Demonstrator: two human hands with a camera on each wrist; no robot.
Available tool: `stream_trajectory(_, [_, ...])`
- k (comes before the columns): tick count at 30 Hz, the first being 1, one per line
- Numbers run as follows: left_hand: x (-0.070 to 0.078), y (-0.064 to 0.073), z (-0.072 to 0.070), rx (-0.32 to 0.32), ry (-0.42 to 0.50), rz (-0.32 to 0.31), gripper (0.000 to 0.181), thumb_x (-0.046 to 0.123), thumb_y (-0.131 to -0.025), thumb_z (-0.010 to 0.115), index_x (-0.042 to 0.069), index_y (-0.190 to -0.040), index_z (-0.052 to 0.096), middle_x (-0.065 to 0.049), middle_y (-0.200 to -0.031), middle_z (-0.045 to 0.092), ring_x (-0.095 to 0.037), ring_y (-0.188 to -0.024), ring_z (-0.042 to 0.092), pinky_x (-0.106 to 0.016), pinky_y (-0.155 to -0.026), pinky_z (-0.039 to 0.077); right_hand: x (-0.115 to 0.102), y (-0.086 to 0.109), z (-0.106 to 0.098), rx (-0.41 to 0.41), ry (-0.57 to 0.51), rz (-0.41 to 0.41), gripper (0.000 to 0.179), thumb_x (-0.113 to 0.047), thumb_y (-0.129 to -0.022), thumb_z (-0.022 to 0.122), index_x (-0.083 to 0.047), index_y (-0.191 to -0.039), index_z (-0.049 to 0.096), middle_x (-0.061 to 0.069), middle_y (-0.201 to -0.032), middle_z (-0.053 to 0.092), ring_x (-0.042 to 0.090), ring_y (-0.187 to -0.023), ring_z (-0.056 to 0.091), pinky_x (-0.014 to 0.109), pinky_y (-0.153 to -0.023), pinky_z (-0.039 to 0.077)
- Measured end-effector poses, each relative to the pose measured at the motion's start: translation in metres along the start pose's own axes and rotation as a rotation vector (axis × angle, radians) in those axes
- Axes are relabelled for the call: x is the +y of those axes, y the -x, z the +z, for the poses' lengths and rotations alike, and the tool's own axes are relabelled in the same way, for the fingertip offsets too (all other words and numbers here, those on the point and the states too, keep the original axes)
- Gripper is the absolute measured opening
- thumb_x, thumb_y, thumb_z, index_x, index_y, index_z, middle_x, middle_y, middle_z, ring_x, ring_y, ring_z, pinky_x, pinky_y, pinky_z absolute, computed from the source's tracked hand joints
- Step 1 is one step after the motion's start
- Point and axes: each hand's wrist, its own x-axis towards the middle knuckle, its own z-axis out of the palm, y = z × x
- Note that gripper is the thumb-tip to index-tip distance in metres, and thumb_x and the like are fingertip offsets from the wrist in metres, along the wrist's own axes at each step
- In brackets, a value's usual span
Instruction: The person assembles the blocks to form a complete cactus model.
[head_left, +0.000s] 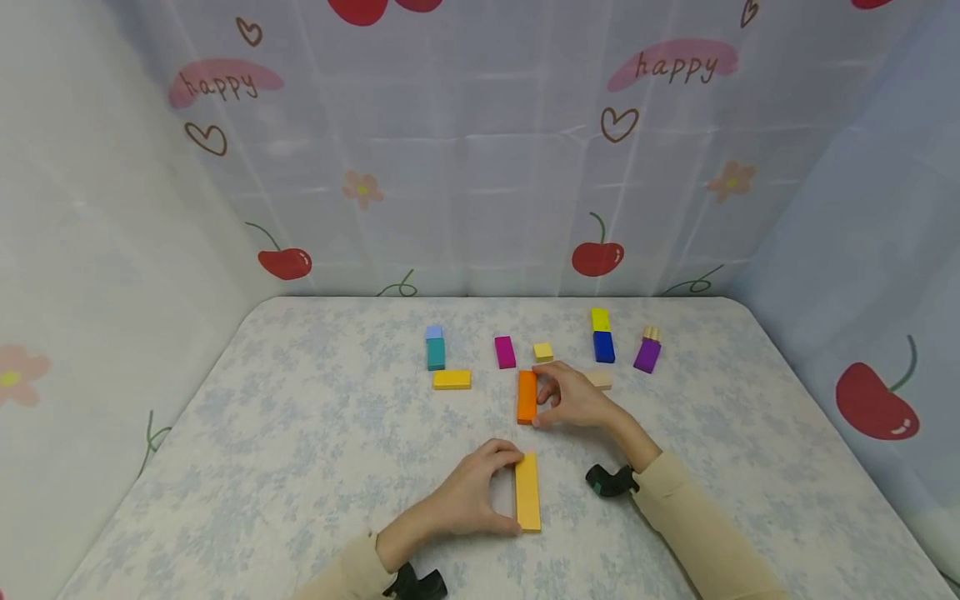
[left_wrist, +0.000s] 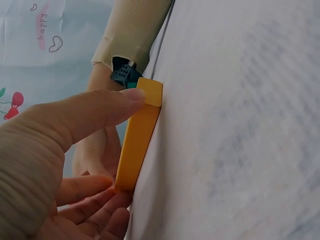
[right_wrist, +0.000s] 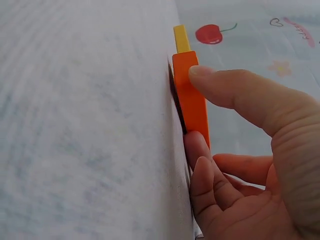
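Thumb and fingers of my left hand (head_left: 468, 497) pinch a long yellow block (head_left: 528, 493) at its two ends, near the front of the table. The thumb presses the near end of this yellow block (left_wrist: 137, 140) in the left wrist view, with fingertips at its far end. Farther back, my right hand (head_left: 577, 400) pinches an orange block (head_left: 527, 397) between thumb and fingers from its right side. A dark shadow lines the orange block's (right_wrist: 193, 95) underside in the right wrist view. Both blocks point away from me, roughly in line with a gap between them.
Behind lie a crosswise yellow block (head_left: 452, 380), teal (head_left: 436, 354) and light blue (head_left: 434, 332) blocks, a magenta block (head_left: 505, 352), a small pale yellow block (head_left: 543, 352), blue (head_left: 603, 347) and bright yellow (head_left: 600, 319) blocks, and a purple block (head_left: 647, 356). My right hand partly hides a beige block (head_left: 599, 380).
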Motion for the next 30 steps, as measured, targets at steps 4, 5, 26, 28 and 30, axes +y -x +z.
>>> stream_trajectory(4, [0.002,0.003,0.002,-0.002,-0.016,0.011,0.079,0.038,-0.069,0.089,0.009,-0.136,0.056,0.004,-0.134,0.05,-0.008,-0.116,0.052,-0.028,-0.101,0.046,-0.003,0.003,0.001,-0.017,0.002,-0.023,0.083,-0.022,-0.073,0.087,0.0,-0.141,0.045,0.008,-0.105,0.061,0.016,-0.077,0.057,0.023,-0.069,0.05])
stream_trajectory(5, [0.002,0.004,0.002,-0.001,-0.02,0.012,0.079,0.038,-0.069,0.089,0.009,-0.135,0.056,0.004,-0.134,0.05,-0.007,-0.115,0.052,-0.027,-0.101,0.046,-0.004,0.004,0.001,-0.024,0.004,-0.031,0.083,-0.022,-0.073,0.087,0.0,-0.141,0.045,0.007,-0.103,0.062,0.016,-0.077,0.057,0.023,-0.069,0.05])
stream_trajectory(26, [0.006,0.006,0.005,0.021,-0.067,0.091,0.079,0.036,-0.07,0.089,0.002,-0.134,0.058,0.0,-0.136,0.05,-0.011,-0.122,0.052,-0.027,-0.104,0.046,-0.015,0.036,0.017,-0.051,0.054,-0.111,0.082,-0.024,-0.072,0.087,0.002,-0.139,0.047,0.005,-0.1,0.061,0.012,-0.07,0.055,0.02,-0.064,0.05])
stream_trajectory(28, [0.006,0.006,0.005,0.021,-0.069,0.091,0.08,0.037,-0.07,0.089,0.002,-0.135,0.058,0.0,-0.136,0.049,-0.011,-0.123,0.051,-0.028,-0.105,0.045,-0.014,0.037,0.018,-0.049,0.05,-0.119,0.081,-0.024,-0.073,0.087,0.003,-0.138,0.047,0.006,-0.1,0.062,0.013,-0.071,0.055,0.02,-0.064,0.049])
stream_trajectory(30, [0.006,0.006,0.006,0.02,-0.071,0.088,0.08,0.037,-0.07,0.089,0.002,-0.135,0.057,0.001,-0.136,0.049,-0.011,-0.124,0.051,-0.029,-0.106,0.045,-0.013,0.037,0.018,-0.048,0.045,-0.119,0.081,-0.024,-0.073,0.087,0.003,-0.138,0.047,0.006,-0.1,0.061,0.012,-0.07,0.054,0.02,-0.063,0.049])
